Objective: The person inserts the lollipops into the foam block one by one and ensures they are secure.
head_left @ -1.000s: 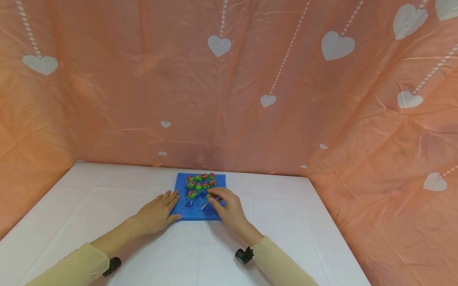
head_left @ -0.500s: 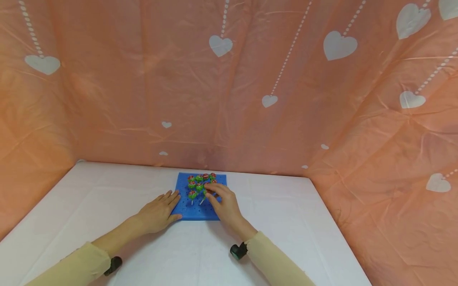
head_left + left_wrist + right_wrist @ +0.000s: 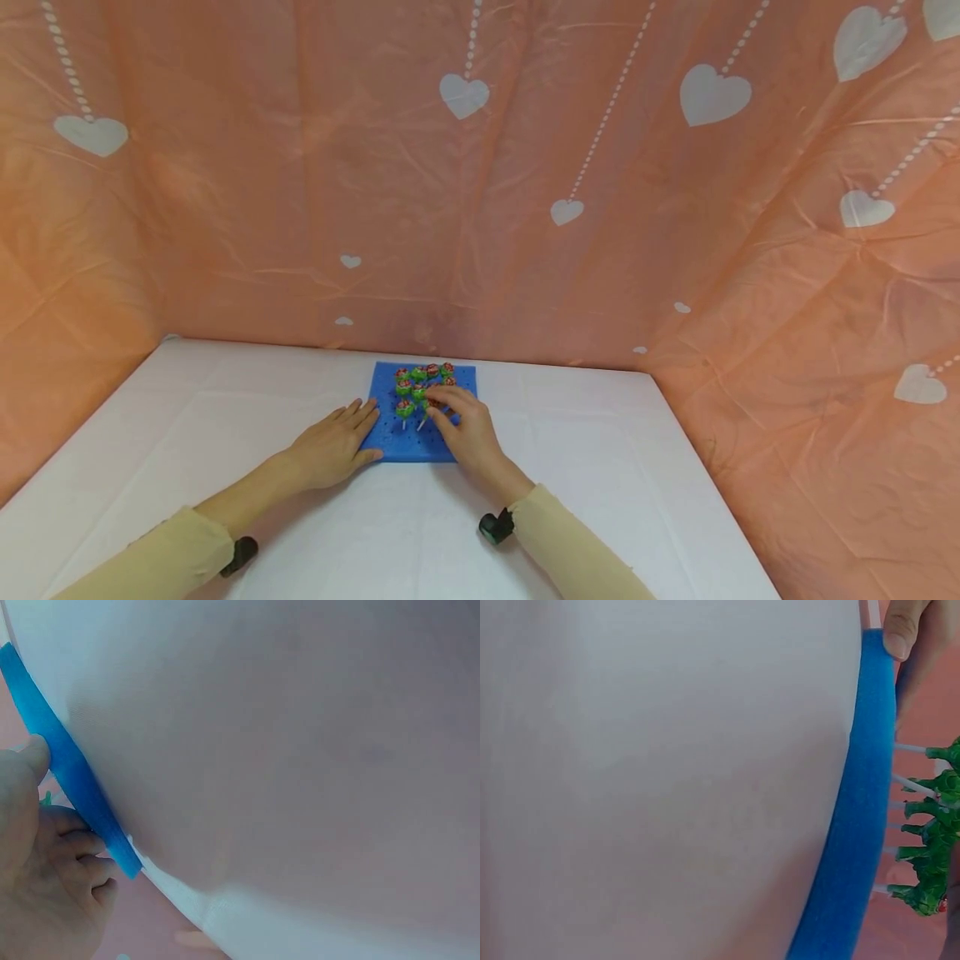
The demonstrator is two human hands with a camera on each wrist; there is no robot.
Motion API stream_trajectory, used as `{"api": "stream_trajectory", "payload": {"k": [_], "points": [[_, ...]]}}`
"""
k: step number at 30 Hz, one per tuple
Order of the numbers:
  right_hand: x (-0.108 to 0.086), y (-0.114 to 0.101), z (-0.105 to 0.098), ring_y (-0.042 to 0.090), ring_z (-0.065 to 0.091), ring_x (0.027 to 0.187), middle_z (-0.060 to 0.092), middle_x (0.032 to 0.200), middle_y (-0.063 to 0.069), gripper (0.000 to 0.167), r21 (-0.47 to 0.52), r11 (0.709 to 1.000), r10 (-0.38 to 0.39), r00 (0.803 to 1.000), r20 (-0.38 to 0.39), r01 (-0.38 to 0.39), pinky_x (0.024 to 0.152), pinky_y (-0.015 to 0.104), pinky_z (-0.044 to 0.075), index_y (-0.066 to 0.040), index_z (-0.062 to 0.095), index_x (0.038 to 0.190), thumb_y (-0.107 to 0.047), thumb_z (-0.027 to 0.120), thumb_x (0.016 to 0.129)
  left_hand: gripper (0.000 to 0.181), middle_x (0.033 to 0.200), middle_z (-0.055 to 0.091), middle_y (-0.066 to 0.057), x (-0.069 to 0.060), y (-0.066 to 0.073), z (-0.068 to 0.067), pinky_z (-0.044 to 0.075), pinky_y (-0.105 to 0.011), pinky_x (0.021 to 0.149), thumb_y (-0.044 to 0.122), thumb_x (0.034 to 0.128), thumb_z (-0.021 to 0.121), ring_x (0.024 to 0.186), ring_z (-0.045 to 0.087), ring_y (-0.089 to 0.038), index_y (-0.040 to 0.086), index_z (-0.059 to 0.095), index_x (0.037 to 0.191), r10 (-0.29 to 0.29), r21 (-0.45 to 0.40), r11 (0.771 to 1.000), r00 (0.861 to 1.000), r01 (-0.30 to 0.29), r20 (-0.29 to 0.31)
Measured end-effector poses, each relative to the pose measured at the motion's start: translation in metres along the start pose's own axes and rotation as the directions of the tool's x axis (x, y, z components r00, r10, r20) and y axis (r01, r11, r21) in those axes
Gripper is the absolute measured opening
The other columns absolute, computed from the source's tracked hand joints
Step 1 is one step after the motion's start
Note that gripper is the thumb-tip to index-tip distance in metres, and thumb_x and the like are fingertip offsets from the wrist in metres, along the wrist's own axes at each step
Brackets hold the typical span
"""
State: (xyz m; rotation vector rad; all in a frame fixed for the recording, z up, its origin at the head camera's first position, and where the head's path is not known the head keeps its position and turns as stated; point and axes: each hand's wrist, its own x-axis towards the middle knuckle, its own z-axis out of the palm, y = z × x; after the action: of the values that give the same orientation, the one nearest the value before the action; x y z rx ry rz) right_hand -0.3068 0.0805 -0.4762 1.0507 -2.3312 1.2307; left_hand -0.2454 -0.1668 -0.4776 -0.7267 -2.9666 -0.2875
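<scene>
In the head view a blue foam board [image 3: 386, 448] with small holes lies on the white table. Several lollipops [image 3: 405, 409] in green and red wrappers stand in it in rows. My left hand [image 3: 326, 450] rests with straight fingers on the board's left edge; the left wrist view shows its thumb against the blue edge [image 3: 71, 769]. My right hand [image 3: 468, 427] pinches the head of a lollipop [image 3: 422, 422] at the front right of the group. Its white stick slants down to the board, and the right wrist view shows a tilted stick [image 3: 915, 786] meeting the foam. Fingers partly hide the wrapper.
The white tabletop [image 3: 225, 400] stretches around the board on all sides. An orange curtain [image 3: 510, 275] with white hearts hangs behind the table and at both sides. A dark wrist camera [image 3: 495, 527] sits at the right sleeve.
My right hand has moved slightly left and away from me with the lollipop, whose stick bottom has shifted left over the board. The left hand stays in place.
</scene>
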Motion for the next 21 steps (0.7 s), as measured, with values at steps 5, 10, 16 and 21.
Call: {"api": "stream_trajectory", "payload": {"k": [5, 10, 16, 21], "points": [[0.0002, 0.0003, 0.0009, 0.024, 0.067, 0.108, 0.066, 0.127, 0.012, 0.025, 0.006, 1.000, -0.023, 1.000, 0.017, 0.023, 0.085, 0.030, 0.060, -0.002, 0.072, 0.126, -0.007, 0.067, 0.101, 0.065, 0.154, 0.042, -0.035, 0.0005, -0.0001, 0.0000, 0.036, -0.062, 0.116, 0.037, 0.1054, 0.059, 0.144, 0.039, -0.053, -0.015, 0.050, 0.144, 0.003, 0.009, 1.000, 1.000, -0.003, -0.002], [0.0008, -0.0015, 0.0031, 0.023, 0.066, 0.106, 0.061, 0.122, 0.012, 0.024, 0.017, 1.000, -0.001, 1.000, 0.031, 0.000, 0.085, 0.035, 0.061, -0.001, 0.071, 0.124, -0.005, 0.067, 0.101, 0.065, 0.154, 0.043, -0.035, 0.0002, -0.0005, 0.0002, 0.037, -0.062, 0.115, 0.037, 0.1052, 0.060, 0.143, 0.040, -0.053, -0.015, 0.051, 0.143, 0.008, 0.015, 1.000, 1.000, -0.008, -0.009], [0.0000, -0.0014, 0.0072, 0.022, 0.068, 0.101, 0.062, 0.120, 0.011, 0.021, 0.014, 1.000, 0.015, 1.000, 0.026, -0.015, 0.084, 0.035, 0.061, -0.002, 0.070, 0.120, -0.005, 0.069, 0.099, 0.066, 0.154, 0.043, -0.035, 0.0001, -0.0014, 0.0019, 0.037, -0.062, 0.115, 0.038, 0.1053, 0.059, 0.143, 0.040, -0.053, -0.015, 0.050, 0.143, 0.007, 0.010, 1.000, 1.000, -0.007, -0.007], [0.0003, -0.0006, 0.0080, 0.020, 0.068, 0.100, 0.065, 0.117, 0.009, 0.018, -0.011, 1.000, -0.008, 0.999, 0.034, 0.008, 0.084, 0.030, 0.060, -0.004, 0.071, 0.118, -0.006, 0.070, 0.099, 0.066, 0.154, 0.043, -0.035, -0.0004, -0.0015, 0.0025, 0.037, -0.061, 0.115, 0.038, 0.1052, 0.060, 0.143, 0.040, -0.052, -0.015, 0.050, 0.143, 0.008, 0.013, 1.000, 1.000, -0.008, -0.009]]}}
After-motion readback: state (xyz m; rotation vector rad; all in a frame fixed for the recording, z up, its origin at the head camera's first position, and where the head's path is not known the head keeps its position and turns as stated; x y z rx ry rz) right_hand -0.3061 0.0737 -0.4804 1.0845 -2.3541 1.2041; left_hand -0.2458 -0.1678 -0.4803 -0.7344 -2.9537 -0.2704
